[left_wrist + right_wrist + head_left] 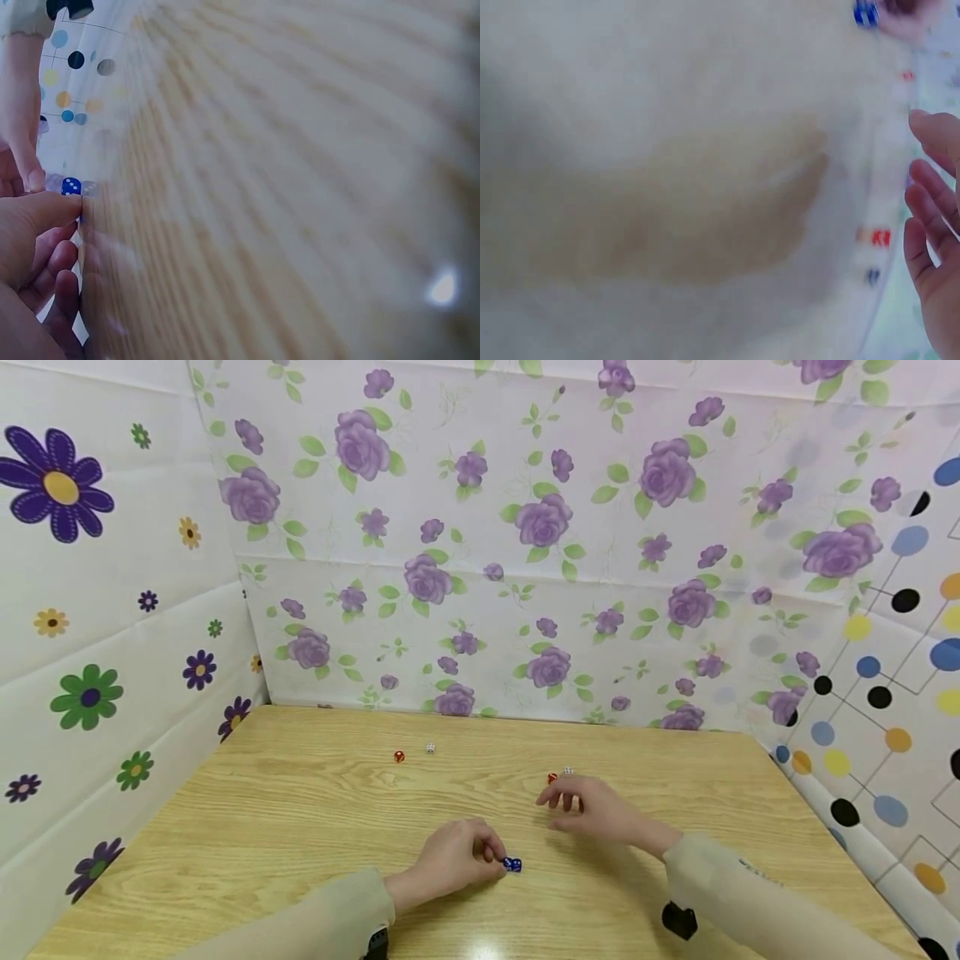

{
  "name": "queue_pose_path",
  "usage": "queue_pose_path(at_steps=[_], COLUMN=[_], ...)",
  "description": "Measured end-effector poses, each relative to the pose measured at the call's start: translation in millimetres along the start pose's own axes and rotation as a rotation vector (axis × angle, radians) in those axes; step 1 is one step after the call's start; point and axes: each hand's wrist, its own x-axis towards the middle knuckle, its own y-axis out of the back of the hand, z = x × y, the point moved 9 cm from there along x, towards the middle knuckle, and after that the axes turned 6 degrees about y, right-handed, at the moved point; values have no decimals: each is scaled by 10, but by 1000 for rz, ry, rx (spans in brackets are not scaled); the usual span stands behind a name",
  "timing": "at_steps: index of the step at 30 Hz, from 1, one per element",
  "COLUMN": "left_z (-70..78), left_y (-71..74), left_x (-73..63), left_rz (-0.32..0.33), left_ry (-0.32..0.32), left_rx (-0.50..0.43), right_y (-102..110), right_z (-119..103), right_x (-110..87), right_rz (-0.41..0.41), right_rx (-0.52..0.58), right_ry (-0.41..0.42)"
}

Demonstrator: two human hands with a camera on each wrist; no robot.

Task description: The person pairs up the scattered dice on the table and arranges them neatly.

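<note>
Low over the near middle of the table, my left hand (pixel 453 862) pinches a blue die (pixel 507 863) between thumb and fingertips. A second blue die (pixel 517 865) sits right against it on the right. From the left wrist view, one blue die (pixel 71 186) with white pips shows just past the thumb tip. My right hand (pixel 596 812) hovers above the table with loosely bent fingers and holds nothing. Just beyond its fingers lie a red die (pixel 552 777) and a white die (pixel 568 771), side by side. The right wrist view is blurred.
Farther left on the wooden table (pixel 322 827) lie another red die (pixel 399 757) and another white die (pixel 431 748), slightly apart. A flower-patterned cloth (pixel 480 635) hangs along the back edge, with patterned cloths on both sides too.
</note>
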Motion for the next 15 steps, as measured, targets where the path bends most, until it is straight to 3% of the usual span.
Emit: queue_pose_path(at_steps=[7, 15], left_z=[-22, -22], left_y=[-6, -5], left_x=[8, 5], left_rz=[-6, -3], left_ry=[7, 4], left_rx=[-2, -17], right_y=[273, 424], right_z=[306, 613], right_x=[96, 157], right_rz=[69, 111], right_rx=[-98, -127], right_ry=[-17, -105])
